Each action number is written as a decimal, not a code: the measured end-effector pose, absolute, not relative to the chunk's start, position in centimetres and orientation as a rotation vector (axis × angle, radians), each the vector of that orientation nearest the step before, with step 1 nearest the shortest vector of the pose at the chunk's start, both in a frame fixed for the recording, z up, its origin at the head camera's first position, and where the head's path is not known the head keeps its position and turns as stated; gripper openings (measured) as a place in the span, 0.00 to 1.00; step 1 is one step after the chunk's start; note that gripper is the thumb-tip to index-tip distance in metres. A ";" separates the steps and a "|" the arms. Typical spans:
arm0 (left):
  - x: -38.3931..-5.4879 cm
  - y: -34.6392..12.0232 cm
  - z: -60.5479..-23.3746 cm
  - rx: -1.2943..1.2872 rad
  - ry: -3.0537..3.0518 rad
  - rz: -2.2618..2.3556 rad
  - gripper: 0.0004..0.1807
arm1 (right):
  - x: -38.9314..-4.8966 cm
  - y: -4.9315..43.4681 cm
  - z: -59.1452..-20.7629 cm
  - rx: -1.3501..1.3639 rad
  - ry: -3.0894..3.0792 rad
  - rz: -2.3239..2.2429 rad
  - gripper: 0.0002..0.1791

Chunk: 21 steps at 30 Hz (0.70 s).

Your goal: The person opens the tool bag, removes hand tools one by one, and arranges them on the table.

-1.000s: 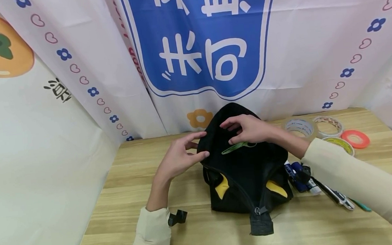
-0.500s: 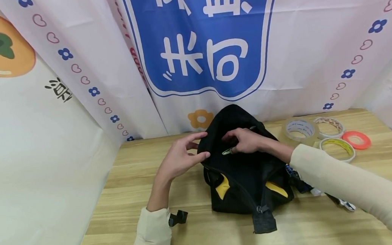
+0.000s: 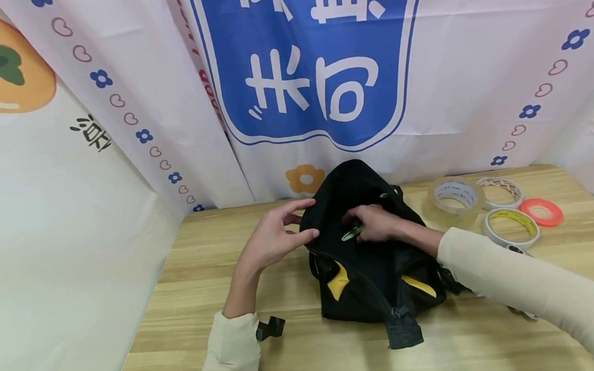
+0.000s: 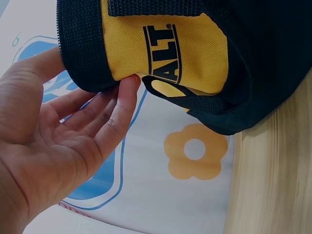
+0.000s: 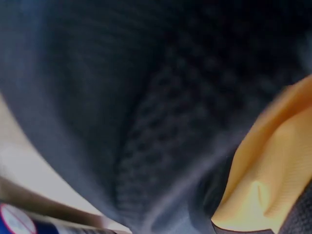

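Observation:
A black-and-yellow tool bag (image 3: 356,296) stands on the table with its mouth spread wide. My left hand (image 3: 275,239) holds the bag's left rim between thumb and fingers; in the left wrist view, fingertips (image 4: 129,85) touch its yellow side. Down inside the bag, my right hand (image 3: 374,223) pinches a slim green tool (image 3: 351,233). Only the tool's near end shows clearly, and its kind is hard to tell. Bag fabric (image 5: 146,97) fills most of the blurred right wrist view, which does not show the right hand.
Several tape rolls lie at the back right, among them a clear one (image 3: 455,194) and a red one (image 3: 541,212). Dark items by the bag's right side are partly covered by the right sleeve (image 3: 515,279). A printed curtain (image 3: 450,83) hangs directly behind the table (image 3: 205,272).
My right hand has lowered the green tool deeper into the bag, and its sleeve now covers more of the items on the right. The left hand stays on the rim.

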<state>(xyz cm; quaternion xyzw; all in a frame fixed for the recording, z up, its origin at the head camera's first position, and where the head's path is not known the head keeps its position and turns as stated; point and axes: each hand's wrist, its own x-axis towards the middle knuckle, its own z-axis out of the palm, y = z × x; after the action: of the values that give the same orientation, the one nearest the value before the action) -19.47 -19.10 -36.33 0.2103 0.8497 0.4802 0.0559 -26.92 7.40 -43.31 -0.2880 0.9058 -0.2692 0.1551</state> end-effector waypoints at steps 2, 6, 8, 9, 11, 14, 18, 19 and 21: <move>-19.5 -19.1 -36.3 0.642 2.580 1.457 0.33 | -26.7 7.3 -43.3 -0.819 2.596 -0.788 0.28; -19.5 -19.1 -36.3 0.648 2.580 1.464 0.33 | -26.2 7.3 -43.0 -0.832 2.541 -0.840 0.29; -19.5 -19.0 -36.3 0.652 2.581 1.465 0.33 | -26.0 7.4 -42.9 -0.840 2.509 -0.877 0.29; -19.5 -19.0 -36.3 0.652 2.582 1.464 0.33 | -25.9 7.4 -42.9 -0.842 2.498 -0.897 0.29; -19.5 -19.0 -36.3 0.652 2.583 1.460 0.33 | -26.0 7.5 -42.8 -0.861 2.508 -0.916 0.27; -19.5 -19.0 -36.2 0.649 2.589 1.450 0.33 | -26.1 7.7 -42.8 -0.873 2.568 -0.910 0.25; -19.4 -19.0 -36.1 0.641 2.593 1.443 0.33 | -26.4 7.9 -43.4 -0.918 2.621 -0.830 0.25; -19.4 -19.0 -36.1 0.640 2.593 1.442 0.33 | -26.4 7.9 -43.6 -0.936 2.622 -0.812 0.25; -19.3 -19.0 -36.1 0.639 2.595 1.439 0.33 | -26.4 7.9 -44.0 -0.986 2.627 -0.777 0.24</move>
<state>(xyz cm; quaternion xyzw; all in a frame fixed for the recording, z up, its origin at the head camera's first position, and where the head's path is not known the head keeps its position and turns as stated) -19.35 -19.03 -36.08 0.2102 0.8537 0.4734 0.0534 -26.43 7.90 -43.96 -0.3364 0.8963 -0.2652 0.1146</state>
